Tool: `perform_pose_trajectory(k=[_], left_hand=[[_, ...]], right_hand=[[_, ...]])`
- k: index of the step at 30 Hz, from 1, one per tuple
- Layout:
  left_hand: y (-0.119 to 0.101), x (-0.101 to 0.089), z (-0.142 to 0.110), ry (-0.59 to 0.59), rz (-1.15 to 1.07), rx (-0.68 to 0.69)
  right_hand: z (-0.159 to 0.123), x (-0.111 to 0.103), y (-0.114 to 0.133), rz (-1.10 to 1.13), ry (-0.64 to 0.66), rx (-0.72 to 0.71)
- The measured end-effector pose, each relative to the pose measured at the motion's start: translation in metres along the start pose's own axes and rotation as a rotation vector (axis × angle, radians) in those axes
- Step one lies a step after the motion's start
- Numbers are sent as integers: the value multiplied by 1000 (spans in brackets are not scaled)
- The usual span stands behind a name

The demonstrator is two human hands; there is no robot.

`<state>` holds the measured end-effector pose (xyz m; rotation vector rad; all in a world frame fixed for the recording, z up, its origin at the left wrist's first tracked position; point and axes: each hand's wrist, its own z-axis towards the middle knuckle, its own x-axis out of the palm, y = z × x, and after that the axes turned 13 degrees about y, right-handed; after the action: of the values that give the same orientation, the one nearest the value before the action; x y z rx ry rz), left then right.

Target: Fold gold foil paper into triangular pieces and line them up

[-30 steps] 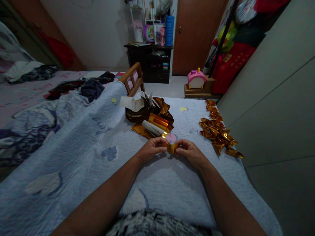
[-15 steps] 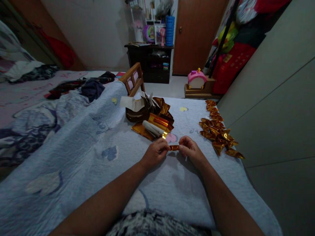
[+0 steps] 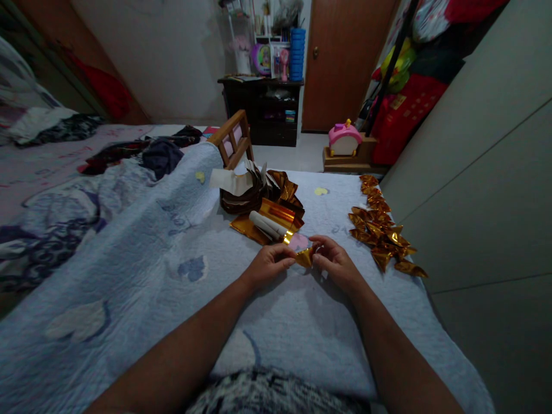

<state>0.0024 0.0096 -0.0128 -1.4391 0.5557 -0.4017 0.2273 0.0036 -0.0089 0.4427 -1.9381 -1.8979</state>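
Observation:
A small folded piece of gold foil paper (image 3: 304,258) is held between my two hands, just above the light blue bedspread (image 3: 297,333). My left hand (image 3: 271,265) pinches its left end with thumb and fingers. At its right end, my right hand (image 3: 335,263) grips it between thumb and forefinger. Beyond my left hand lies a loose stack of gold foil sheets (image 3: 278,213) with white backs, some bent upward. A rolled white-backed sheet (image 3: 268,225) rests on top. Several folded gold foil pieces (image 3: 379,227) lie in a row to the right.
A wooden bed rail (image 3: 233,138) stands behind the stack. Crumpled clothes (image 3: 161,156) cover the bed at left. A pale cabinet (image 3: 487,190) borders the bed's right side. Past the foot are a dark shelf (image 3: 261,109) and a pink toy (image 3: 345,138).
The foil piece between my hands has turned, from a narrow edge-on strip half a second ago to a pointed shape facing me. My fingers shifted slightly; both hands stay in place.

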Motion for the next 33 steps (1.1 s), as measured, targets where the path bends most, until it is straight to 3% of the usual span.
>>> perform_pose_trajectory(k=[5,9,19,26,33], left_hand=[[2,-10,-1,16,-291,-123],[5,-13,-1,40,-387,-144],[6,-11,1,32,-339,-110],[1,-9,2,-3,-243,18],[3,-8,3,-18,-279,-40]], right_hand=[[-3,0,4,165,88,40],[-4,0,5,237,103,70],[0,7,0,224,72,21],[1,7,-4,233,78,-11],[1,8,-2,182,36,-25]])
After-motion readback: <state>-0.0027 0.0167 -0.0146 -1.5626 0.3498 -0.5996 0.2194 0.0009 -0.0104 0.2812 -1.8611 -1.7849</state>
